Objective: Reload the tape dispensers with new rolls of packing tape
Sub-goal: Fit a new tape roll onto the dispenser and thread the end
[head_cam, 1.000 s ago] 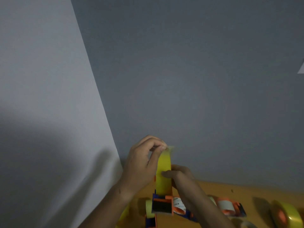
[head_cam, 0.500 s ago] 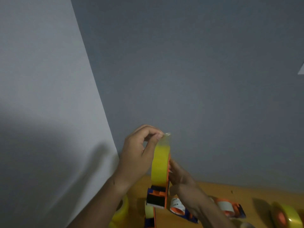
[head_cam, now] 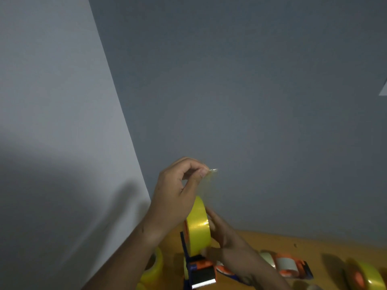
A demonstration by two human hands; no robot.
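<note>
Midway, by the look of it: yellow roll [head_cam: 198, 226] seated in dispenser [head_cam: 199, 271] at lower centre, left hand [head_cam: 178, 195] pinching the clear tape end [head_cam: 210, 178] upward, right hand [head_cam: 228, 243] gripping the roll's side. Threading past the blade not done; other rolls [head_cam: 365, 276], dispensers [head_cam: 289, 266] waiting on the table [head_cam: 272, 241], lower right.

Tape roll [head_cam: 198, 227] in dispenser [head_cam: 199, 271]

— Where is the left hand [head_cam: 174, 197]?
— Raised, forearm angled up, thumb and forefinger pinched together at the fingertips.
— And the right hand [head_cam: 226, 237]?
— Lower, just beneath those fingers, curled fingers gripping.
</note>
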